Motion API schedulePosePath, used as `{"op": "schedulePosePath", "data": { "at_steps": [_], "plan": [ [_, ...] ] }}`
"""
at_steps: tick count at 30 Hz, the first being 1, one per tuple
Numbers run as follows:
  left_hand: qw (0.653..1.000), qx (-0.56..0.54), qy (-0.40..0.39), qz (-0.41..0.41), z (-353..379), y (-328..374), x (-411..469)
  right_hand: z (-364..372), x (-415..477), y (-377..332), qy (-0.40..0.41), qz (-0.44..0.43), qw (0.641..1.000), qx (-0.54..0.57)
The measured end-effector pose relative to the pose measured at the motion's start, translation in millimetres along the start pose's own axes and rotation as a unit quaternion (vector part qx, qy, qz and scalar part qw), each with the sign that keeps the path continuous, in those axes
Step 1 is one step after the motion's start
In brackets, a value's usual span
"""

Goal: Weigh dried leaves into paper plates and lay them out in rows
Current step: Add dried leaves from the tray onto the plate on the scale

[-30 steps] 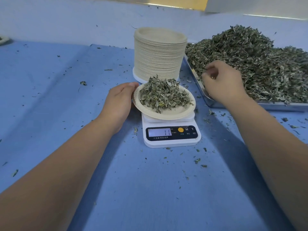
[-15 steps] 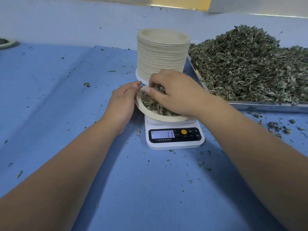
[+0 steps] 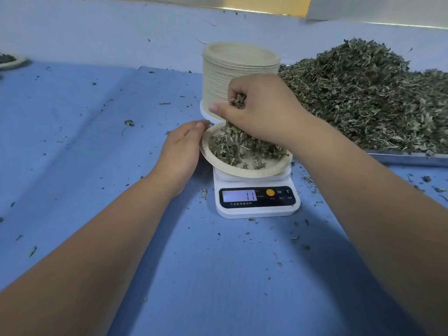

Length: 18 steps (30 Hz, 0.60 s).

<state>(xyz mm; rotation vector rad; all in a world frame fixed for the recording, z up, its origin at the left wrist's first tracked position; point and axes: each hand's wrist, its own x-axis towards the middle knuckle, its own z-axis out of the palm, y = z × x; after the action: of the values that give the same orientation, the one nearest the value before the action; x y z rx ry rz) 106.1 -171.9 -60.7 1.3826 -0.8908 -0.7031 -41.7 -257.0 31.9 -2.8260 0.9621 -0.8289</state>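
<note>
A paper plate (image 3: 225, 169) holding dried leaves (image 3: 232, 149) sits on a small white scale (image 3: 257, 202) whose display reads 11. My left hand (image 3: 180, 149) lies beside the plate's left rim, its fingers straight and touching the edge. Just above the plate, my right hand (image 3: 261, 112) grips a small clump of dried leaves, fingers curled round it. A tall stack of paper plates (image 3: 218, 76) stands right behind the scale.
A metal tray (image 3: 407, 157) heaped with dried leaves (image 3: 368, 93) fills the right side. One filled plate (image 3: 11, 61) shows at the far left edge. Leaf crumbs are scattered over the blue table cover (image 3: 97, 141).
My right hand went from the tray's leaf heap to the plate on the scale and has lifted a little, clutching leaves. The left hand stayed at the plate's rim.
</note>
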Motion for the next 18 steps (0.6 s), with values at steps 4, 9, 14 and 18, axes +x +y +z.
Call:
{"op": "schedulePosePath", "data": {
  "at_steps": [4,9,14,18],
  "plan": [
    [1.000,0.005,-0.004,-0.002,0,-1,2,-1,5,0,-0.012,-0.011,1.000,0.016],
    [1.000,0.017,-0.016,0.001,-1,-3,3,3,0,2,-0.050,-0.027,0.998,-0.017],
    [1.000,0.017,-0.009,-0.004,-1,-2,3,-2,-1,3,-0.041,-0.029,0.999,-0.005],
    [1.000,0.016,-0.010,0.008,0,0,0,-9,2,-1,-0.043,-0.016,0.998,0.043]
  ]
}}
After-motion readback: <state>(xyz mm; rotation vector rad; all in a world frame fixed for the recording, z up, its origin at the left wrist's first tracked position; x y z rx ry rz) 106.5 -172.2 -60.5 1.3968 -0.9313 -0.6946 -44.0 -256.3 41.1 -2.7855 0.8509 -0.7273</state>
